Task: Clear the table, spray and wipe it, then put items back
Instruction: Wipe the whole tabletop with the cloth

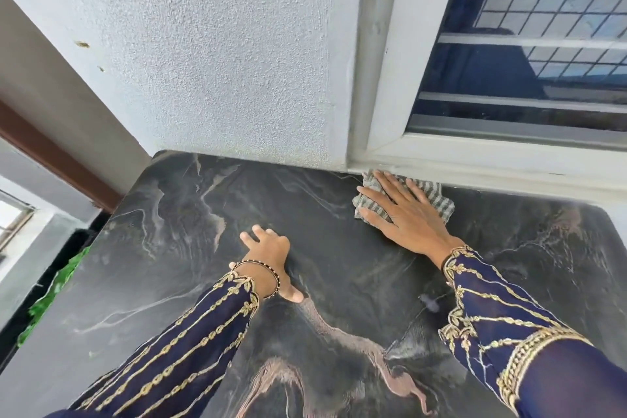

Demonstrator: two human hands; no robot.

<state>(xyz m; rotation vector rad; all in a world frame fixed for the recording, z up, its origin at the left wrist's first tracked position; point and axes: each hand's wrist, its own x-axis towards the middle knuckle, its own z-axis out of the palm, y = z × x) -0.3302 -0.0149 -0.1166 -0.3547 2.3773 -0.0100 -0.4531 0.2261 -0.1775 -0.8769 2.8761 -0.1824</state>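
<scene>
A black table (190, 241) with pale marble-like veins fills the lower view, and nothing stands on it. My right hand (403, 214) lies flat with straight fingers on a grey striped cloth (437, 202), pressing it onto the table's far edge, just under the window sill. My left hand (271, 254) rests on the table near its middle, fingers spread, holding nothing. Both arms wear dark blue sleeves with gold embroidery, and the left wrist has a thin bracelet.
A white textured wall (220, 61) rises behind the table. A white-framed window (509, 61) with a grille sits at the back right. Something green (57, 288) shows below the table's left edge. A brown beam (57, 166) runs at the far left.
</scene>
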